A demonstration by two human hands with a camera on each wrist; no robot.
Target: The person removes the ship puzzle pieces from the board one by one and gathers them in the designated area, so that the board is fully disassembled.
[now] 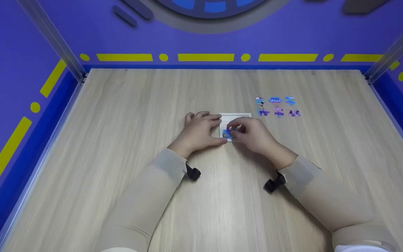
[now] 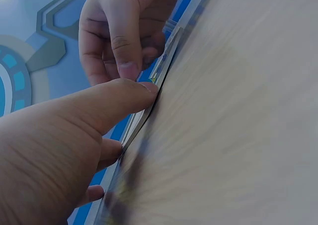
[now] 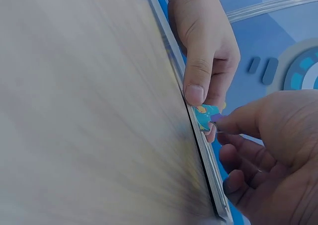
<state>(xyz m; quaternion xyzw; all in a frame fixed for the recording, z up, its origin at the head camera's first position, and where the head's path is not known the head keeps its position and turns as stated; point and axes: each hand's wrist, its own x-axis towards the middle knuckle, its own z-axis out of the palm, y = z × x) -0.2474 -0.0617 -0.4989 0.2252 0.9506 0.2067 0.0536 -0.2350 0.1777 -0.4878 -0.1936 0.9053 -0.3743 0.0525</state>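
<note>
A small white puzzle tray (image 1: 235, 114) lies on the table. My left hand (image 1: 200, 133) holds its left side, thumb along the near edge and fingertips by the far left corner. In the tray's near left part sits a blue jigsaw piece (image 3: 202, 116) with an orange patch. My right hand (image 1: 254, 134) is over the tray and pinches a purple jigsaw piece (image 1: 228, 130) between thumb and forefinger, against the blue piece. The right fingers hide much of the purple piece. Only a little of the tray's inside shows in the left wrist view, behind the left thumb (image 2: 124, 96).
Several loose jigsaw pieces (image 1: 278, 106) lie in two rows to the right of the tray, further back. The wooden table (image 1: 135, 105) is bounded by blue panels (image 1: 205, 42) at the back and both sides. Black wrist cameras (image 1: 193, 173) hang below both sleeves.
</note>
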